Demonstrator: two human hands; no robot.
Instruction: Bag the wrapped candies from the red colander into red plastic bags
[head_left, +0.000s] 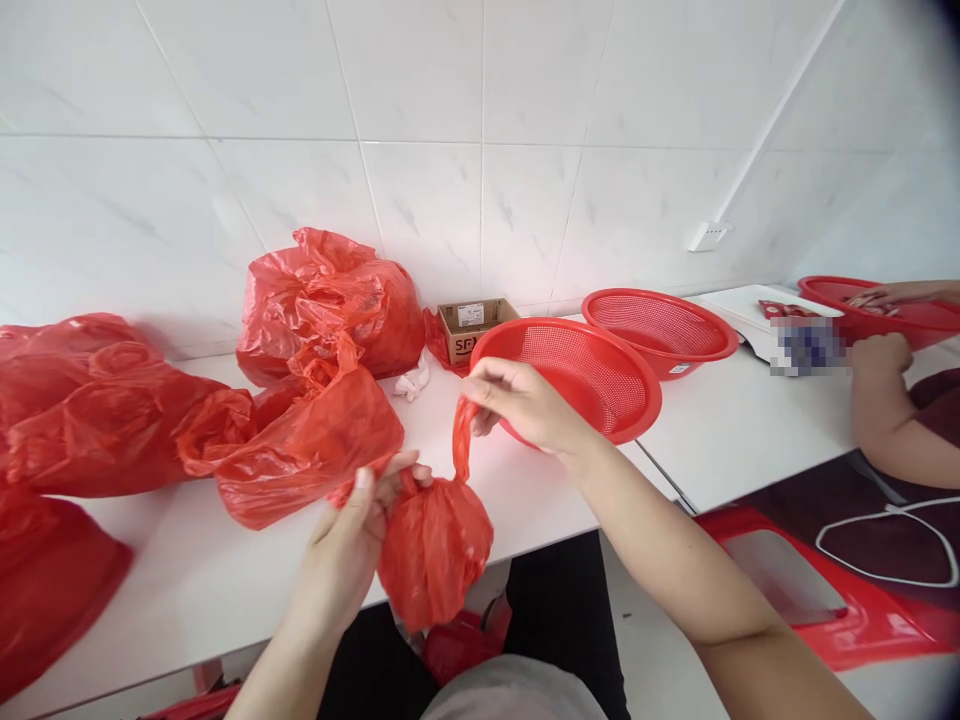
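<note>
A small filled red plastic bag (437,555) hangs between my hands, just over the table's front edge. My left hand (367,505) is closed on the gathered plastic at the bag's left side. My right hand (517,400) pinches the other handle and draws it upward into a twisted strip. What the bag contains is hidden by the plastic. Behind my right hand stands a red perforated basket (585,375), its bottom bare where I see it. To the left of my hands lies a larger red plastic bag (315,440).
More filled red bags (330,310) crowd the table's left side. A cardboard box (476,325) and crumpled white tissue (412,378) sit near the wall. On the right are a second red basket (660,330), a white scale (761,305) and another person's hands at a third basket (930,310).
</note>
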